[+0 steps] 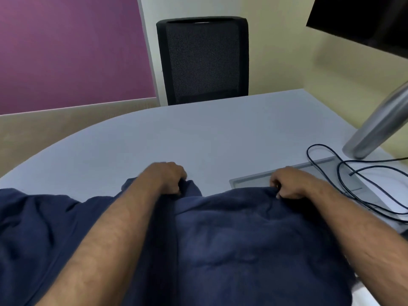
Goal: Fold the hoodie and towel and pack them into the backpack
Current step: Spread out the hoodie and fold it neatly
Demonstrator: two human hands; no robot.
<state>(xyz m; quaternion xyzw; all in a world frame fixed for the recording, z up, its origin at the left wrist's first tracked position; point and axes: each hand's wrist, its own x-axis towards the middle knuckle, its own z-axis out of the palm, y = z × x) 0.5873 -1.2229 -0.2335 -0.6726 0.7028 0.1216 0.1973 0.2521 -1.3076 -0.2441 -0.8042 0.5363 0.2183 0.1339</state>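
Grip, left: left hand (166, 177) has its fingers curled round the far edge of the navy hoodie (242, 235), bunching a fold of cloth under the knuckles.
Grip, right: right hand (289, 183) pinches the same far edge further along, fingertips tucked into the fabric; both hands are clamped on cloth, well apart from each other.
Hoodie: spread over the near part of the grey table (176, 138), rumpled, with a dark seam or zip line running from the left hand toward the person; a loose part, perhaps a sleeve, trails off to the left.
Towel and backpack: neither shows in this view.
Step in hand: likely laying the hoodie flat or starting a first fold, so the task looks to be near its start.
Doing it well: keep both pinches level on the edge and pull it taut between them, so the cloth lies without ridges; smooth the rumpled body before folding; bring the trailing left part onto the body first, so the bundle ends narrow enough for a bag.
Hazard: black cable (353, 180) loops just beside the right hand over a grey tray (249, 180); the edge could snag on it if swept that way.
Surroundings: black mesh chair (203, 60) stands beyond the table, a metal pole (379, 127) at far right.
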